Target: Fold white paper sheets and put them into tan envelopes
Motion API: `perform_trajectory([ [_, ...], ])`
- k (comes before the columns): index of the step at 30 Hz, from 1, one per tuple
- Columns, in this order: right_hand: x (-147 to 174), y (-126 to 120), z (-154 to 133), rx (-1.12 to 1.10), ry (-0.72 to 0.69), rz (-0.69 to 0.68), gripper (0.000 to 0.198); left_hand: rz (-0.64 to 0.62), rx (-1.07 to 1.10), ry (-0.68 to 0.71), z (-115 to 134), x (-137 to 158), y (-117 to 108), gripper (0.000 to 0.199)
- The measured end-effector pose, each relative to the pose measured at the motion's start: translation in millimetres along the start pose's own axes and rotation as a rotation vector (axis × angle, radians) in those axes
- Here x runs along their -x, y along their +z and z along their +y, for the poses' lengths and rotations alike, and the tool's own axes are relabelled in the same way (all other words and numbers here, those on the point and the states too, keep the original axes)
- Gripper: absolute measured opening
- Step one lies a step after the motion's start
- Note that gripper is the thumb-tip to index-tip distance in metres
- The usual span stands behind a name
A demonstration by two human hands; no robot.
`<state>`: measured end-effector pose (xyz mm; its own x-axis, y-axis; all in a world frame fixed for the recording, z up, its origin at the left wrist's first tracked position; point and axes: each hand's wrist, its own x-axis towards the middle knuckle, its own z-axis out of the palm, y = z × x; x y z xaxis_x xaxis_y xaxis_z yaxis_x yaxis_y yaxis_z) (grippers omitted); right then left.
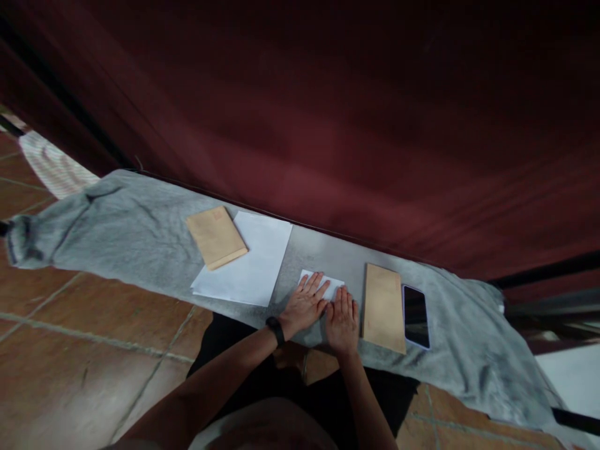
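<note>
A small white folded paper (pixel 334 286) lies on the grey cloth in front of me, partly hidden under my hands. My left hand (pixel 307 303) rests flat on it with the fingers spread, a black band around the wrist. Beside it, my right hand (pixel 342 319) is laid palm down, fingers stretched out, its fingertips at the paper's right edge. To the left is a stack of white paper sheets (pixel 262 256), with brown envelopes (pixel 216 237) lying across its upper left corner. Right of my right hand lies another brown envelope stack (pixel 384 309).
A phone (pixel 416 317) with a pale purple edge lies right of the right-hand envelopes. Grey cloth (pixel 140 231) covers the narrow bench-like surface. Behind it hangs a dark red sheet (pixel 300 137). Brown floor tiles (pixel 84 369) show below, and a striped cloth (pixel 56 165) is at far left.
</note>
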<state>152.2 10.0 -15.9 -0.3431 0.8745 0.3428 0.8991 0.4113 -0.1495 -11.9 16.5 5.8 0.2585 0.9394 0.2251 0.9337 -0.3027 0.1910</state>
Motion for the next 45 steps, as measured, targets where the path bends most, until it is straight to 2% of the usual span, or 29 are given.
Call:
perform_trajectory([
  [6,-9,-2,-5,-0.116,0.079,-0.049,0.055,-0.02,0.032,-0.019,3,-1,-2,0.055],
  [13,-23,-3,-26,-0.258,-0.021,-0.142,0.056,-0.029,0.023,0.006,3,1,-3,0.065],
  [22,-21,3,-30,-0.125,-0.006,-0.086,0.057,-0.049,0.021,-0.002,-1,-1,1,0.057],
  [28,-25,0,-30,-0.102,0.017,-0.064,0.056,-0.008,-0.008,-0.023,-6,0,7,0.058],
  [34,-24,4,-30,-0.076,0.007,-0.028,0.054,0.01,-0.03,-0.084,-13,-1,0,0.058],
  [38,-24,4,-25,-0.049,-0.009,-0.004,0.052,0.031,-0.047,-0.116,-18,-1,-3,0.056],
  [45,-24,0,-11,-0.005,0.067,-0.012,0.057,0.071,-0.041,-0.157,-18,0,-1,0.059],
])
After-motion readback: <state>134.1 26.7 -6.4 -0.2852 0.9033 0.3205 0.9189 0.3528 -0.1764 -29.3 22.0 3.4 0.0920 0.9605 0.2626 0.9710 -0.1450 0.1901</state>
